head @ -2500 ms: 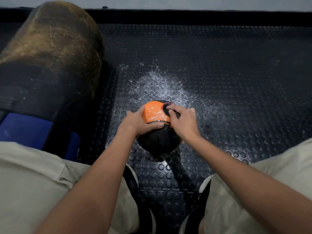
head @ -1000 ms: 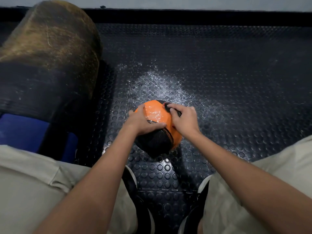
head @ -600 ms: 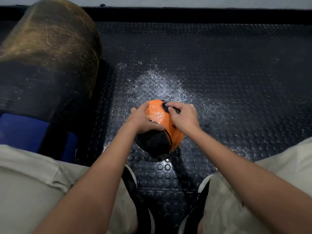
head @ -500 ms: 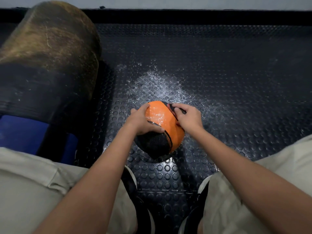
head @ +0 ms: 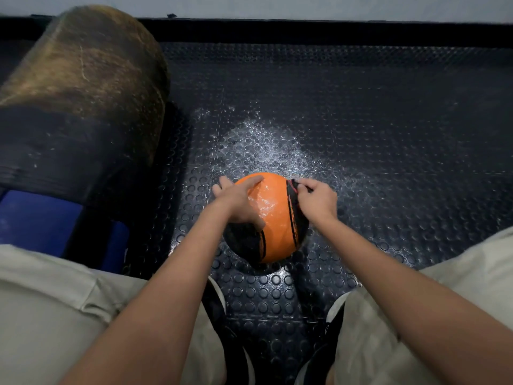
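Ball (head: pixel 277 218), orange with black panels and thin black lines, sits on the studded floor between my hands, its orange face shining wet. My left hand (head: pixel 238 201) lies on its upper left side with the fingers spread and nearly straight, index finger stretched over the top, thumb down by the black panel, gripping nothing. My right hand (head: pixel 316 201) is curled at the ball's upper right edge, fingertips and thumb pinching a small dark cloth (head: pixel 293 187) with a reddish edge against the black stripe there; what sort of cloth it is I cannot tell. Just beyond both hands a patch of white specks (head: pixel 263 145) is scattered over the black rubber mat (head: pixel 388 120). Well to the left of my left hand stands a big worn cylinder (head: pixel 80 93), brown on top and black lower down, with something blue (head: pixel 36 218) under its near end. Nearer to me than the hands, my black shoes (head: pixel 219 315) rest on the mat, one below each forearm, flanked by my beige trouser legs (head: pixel 55 301).
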A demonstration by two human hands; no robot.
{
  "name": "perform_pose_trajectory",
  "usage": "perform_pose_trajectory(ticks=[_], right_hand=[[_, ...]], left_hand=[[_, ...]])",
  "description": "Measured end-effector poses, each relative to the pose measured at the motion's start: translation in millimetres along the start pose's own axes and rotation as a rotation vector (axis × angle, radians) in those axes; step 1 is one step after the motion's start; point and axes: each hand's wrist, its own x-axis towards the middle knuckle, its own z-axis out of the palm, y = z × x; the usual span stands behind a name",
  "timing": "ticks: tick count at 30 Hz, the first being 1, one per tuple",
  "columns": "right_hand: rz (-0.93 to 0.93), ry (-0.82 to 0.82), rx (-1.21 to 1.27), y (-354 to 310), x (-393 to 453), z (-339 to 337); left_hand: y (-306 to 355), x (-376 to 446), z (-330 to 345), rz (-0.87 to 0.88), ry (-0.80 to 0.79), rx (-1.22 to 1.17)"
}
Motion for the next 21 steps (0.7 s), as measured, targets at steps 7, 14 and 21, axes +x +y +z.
perform_pose_trajectory(ticks=[7, 14, 21], right_hand=[[-0.280, -0.085, -0.083, -15, -18, 4], [-0.016, -0.033, 0.060, -9, -7, -2], [-0.377, -0.156, -0.094, -27, -23, 0]], left_hand=[[-4, 7, 0, 0.049, -0.001, 0.020], [-7, 1, 11, 0.047, 0.131, -0.072], [-4, 10, 9, 0.021, 0.206, -0.042]])
